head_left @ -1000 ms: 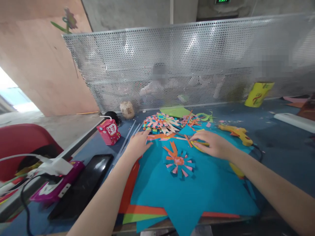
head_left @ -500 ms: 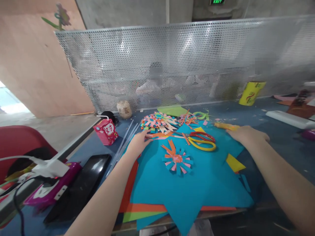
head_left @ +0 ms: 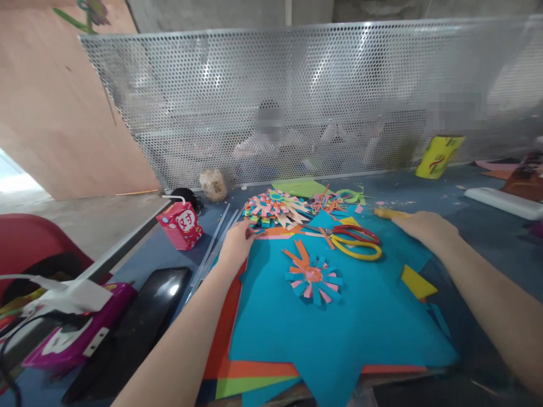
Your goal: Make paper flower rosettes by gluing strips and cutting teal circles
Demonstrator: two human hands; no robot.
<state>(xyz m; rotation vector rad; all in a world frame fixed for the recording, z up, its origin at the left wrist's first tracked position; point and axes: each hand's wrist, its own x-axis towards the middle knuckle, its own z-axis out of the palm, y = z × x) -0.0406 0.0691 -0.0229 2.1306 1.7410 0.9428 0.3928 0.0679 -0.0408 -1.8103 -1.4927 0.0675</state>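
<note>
My left hand (head_left: 235, 240) rests at the upper left edge of a stack of blue paper (head_left: 275, 322). Its fingers are curled together; what they pinch, if anything, is hidden. Past it lie orange and pink paper strips (head_left: 275, 232). My right hand (head_left: 430, 226) reaches to the far right, fingers closed over one end of a slim yellow tool (head_left: 388, 213) whose kind I cannot make out. Between my hands, scissors (head_left: 356, 242) with red and yellow handles lie on the paper. Nearer me is a fringed paper flower (head_left: 314, 277) in blue, pink and orange.
Fringed paper flowers (head_left: 275, 206) and shredded strips (head_left: 328, 202) lie at the back, before a perforated metal screen (head_left: 237, 85). At left are a pink juice box (head_left: 181, 226), clear sticks (head_left: 214, 243), a black phone (head_left: 136, 328) and a purple power strip (head_left: 85, 333). A yellow cup (head_left: 440, 157) stands at right.
My view has moved a little closer to the table. The blue paper, with the scissors and flower on it, has slid slightly right, baring more orange paper at its left. My left fingers have curled in more.
</note>
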